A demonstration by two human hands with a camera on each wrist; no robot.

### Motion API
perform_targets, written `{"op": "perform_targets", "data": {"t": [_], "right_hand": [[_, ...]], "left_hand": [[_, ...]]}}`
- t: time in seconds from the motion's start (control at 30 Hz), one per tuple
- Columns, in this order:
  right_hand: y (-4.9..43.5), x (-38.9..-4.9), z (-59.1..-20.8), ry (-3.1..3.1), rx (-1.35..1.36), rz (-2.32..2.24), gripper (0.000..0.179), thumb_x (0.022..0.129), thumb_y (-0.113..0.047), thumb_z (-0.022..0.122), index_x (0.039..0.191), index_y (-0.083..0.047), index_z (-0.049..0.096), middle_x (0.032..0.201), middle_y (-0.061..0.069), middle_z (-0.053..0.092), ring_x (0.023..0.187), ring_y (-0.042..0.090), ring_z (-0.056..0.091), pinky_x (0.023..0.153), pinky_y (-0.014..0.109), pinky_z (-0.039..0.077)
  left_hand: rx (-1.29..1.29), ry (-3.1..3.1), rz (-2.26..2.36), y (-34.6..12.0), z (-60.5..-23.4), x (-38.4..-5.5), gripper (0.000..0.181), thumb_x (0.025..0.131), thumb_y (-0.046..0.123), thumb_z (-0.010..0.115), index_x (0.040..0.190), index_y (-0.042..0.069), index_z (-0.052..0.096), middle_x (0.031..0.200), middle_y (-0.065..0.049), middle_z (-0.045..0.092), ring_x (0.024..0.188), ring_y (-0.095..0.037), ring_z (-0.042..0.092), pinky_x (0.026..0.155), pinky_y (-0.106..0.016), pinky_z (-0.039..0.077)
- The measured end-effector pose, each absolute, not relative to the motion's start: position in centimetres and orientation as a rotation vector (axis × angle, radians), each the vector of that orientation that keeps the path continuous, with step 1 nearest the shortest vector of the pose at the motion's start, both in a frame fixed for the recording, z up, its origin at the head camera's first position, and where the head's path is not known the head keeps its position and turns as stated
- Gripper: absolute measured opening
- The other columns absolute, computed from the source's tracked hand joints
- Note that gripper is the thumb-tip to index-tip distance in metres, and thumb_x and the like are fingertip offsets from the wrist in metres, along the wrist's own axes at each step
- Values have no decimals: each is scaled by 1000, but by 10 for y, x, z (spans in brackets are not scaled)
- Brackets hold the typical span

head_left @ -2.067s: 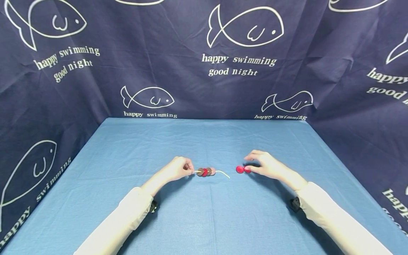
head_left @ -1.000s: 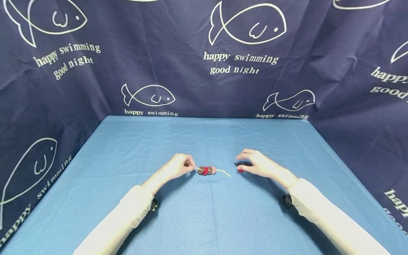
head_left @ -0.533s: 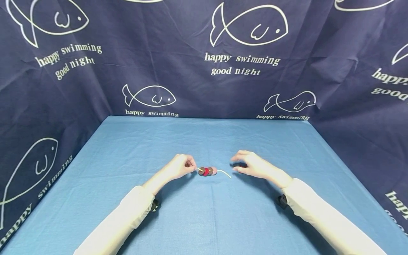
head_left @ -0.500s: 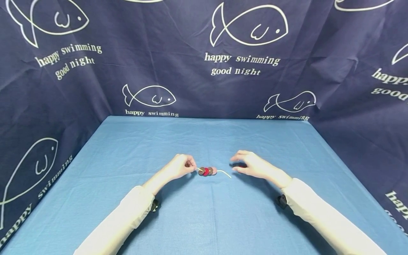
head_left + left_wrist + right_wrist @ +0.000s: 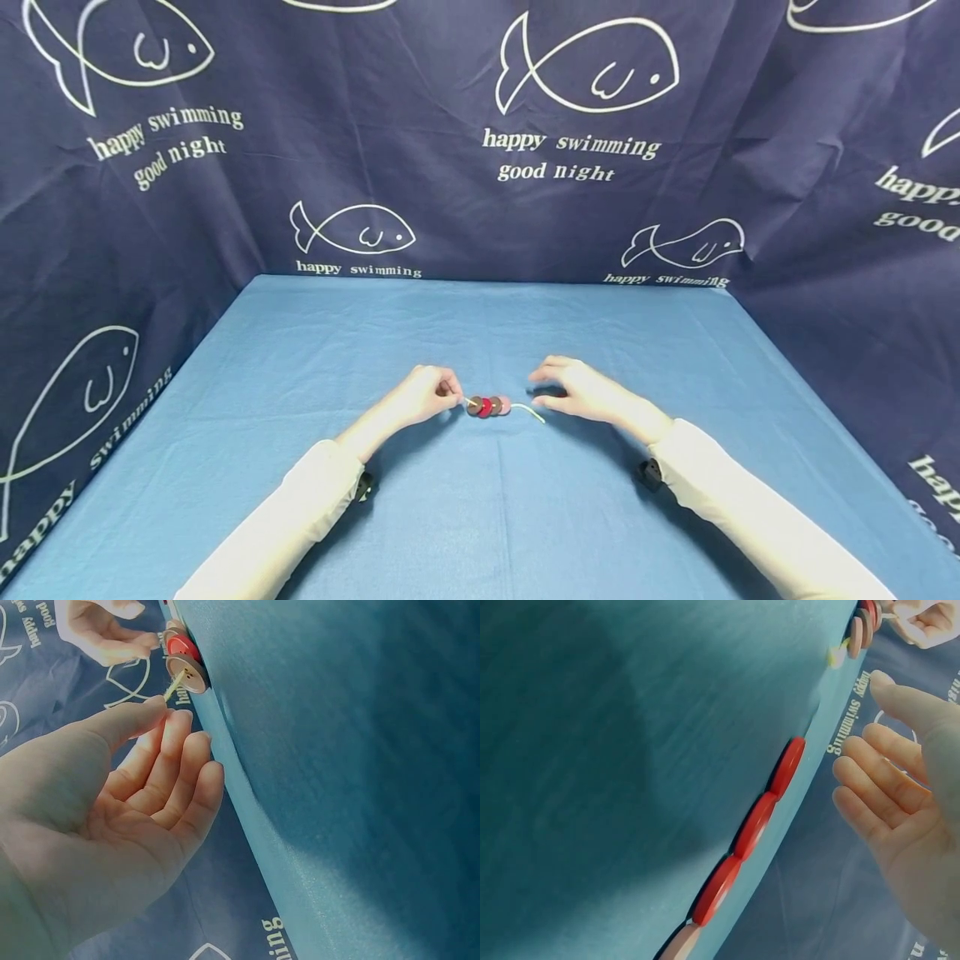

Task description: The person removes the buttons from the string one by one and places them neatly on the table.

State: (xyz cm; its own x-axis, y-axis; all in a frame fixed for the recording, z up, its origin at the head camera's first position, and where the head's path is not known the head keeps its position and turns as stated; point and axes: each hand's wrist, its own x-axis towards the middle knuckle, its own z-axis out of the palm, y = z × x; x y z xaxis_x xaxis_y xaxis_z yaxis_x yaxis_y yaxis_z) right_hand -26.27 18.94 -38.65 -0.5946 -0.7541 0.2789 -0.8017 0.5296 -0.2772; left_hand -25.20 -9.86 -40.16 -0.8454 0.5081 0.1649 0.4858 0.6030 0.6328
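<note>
My left hand pinches one end of a pale yellow cord between thumb and forefinger. Threaded on the cord are brown, red and pink buttons: a brown button nearest the hand, then a red button, another brown one and a pink button at the right. Past the pink one, the cord's other end curves loosely over the cloth. My right hand hovers just right of that end, fingers apart and holding nothing. Under it, in the right wrist view, loose red buttons lie in a row.
A paler button lies at the near end of the loose row in the right wrist view. Blue cloth covers the table. Dark blue curtains with white fish drawings rise behind and at both sides.
My right hand has moved left from over the red buttons toward the cord's loose end. Those buttons have passed out of the head view's sight. The left hand keeps its pinch, almost still.
</note>
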Motion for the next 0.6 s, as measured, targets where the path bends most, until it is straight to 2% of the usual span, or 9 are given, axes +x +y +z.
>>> {"op": "perform_targets", "data": {"t": [0.6], "right_hand": [[175,-265,-386,-2567,1408,567,30,82,-22,72,104,-1,68,97,8,64,93,19,61,84,35,49]], "left_hand": [[890,2773,1079,-97,-402,-251,5,83,8,67,77,8,66,69,0,65,54,-1,52,56,-18,45]]}}
